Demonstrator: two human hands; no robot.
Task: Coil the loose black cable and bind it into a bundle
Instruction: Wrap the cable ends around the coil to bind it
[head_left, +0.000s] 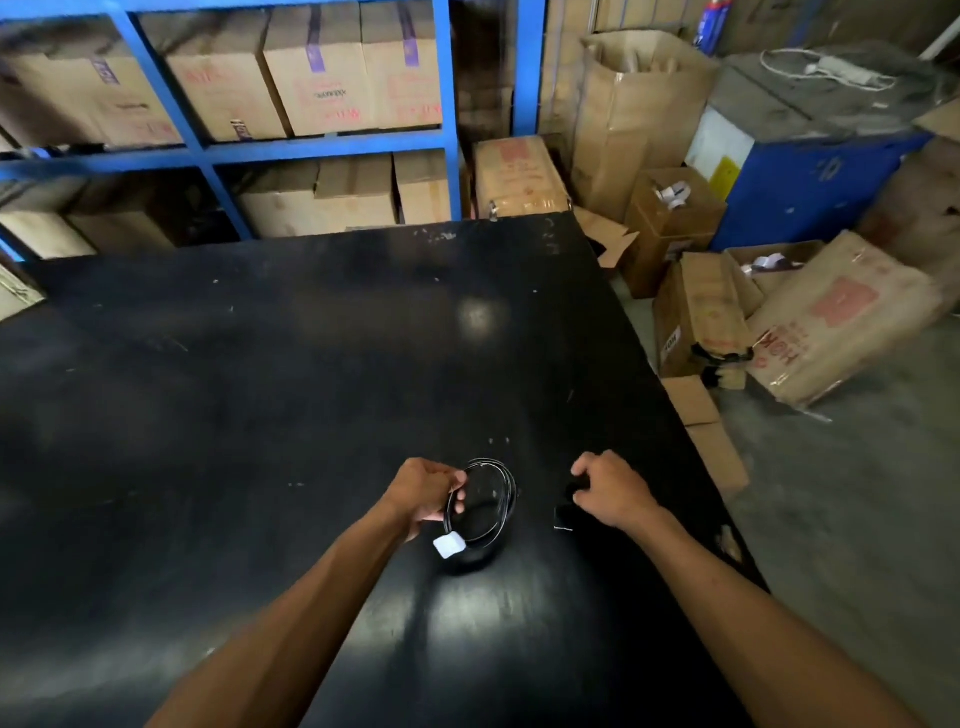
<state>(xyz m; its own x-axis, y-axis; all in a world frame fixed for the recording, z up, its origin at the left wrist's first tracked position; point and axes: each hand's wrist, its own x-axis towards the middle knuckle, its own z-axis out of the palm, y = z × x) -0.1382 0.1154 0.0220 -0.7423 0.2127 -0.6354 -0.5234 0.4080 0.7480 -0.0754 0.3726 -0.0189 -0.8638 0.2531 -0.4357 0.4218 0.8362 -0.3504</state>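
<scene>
The black cable (500, 493) is wound into an oval coil and lies near the front of the black table (260, 389). My left hand (423, 493) grips the coil's left side, with a small white tag (450, 545) hanging just below the fingers. About a hand's width to the right, my right hand (613, 488) is closed on a small black piece (566, 512) resting on the table. It is dark against the dark top, so I cannot tell whether it is a strap or a cable end.
The table's right edge runs diagonally close to my right arm. Cardboard boxes (831, 322) lie on the floor to the right. A blue shelf rack (322, 150) full of boxes stands behind the table, and a blue machine (810, 176) sits at the back right.
</scene>
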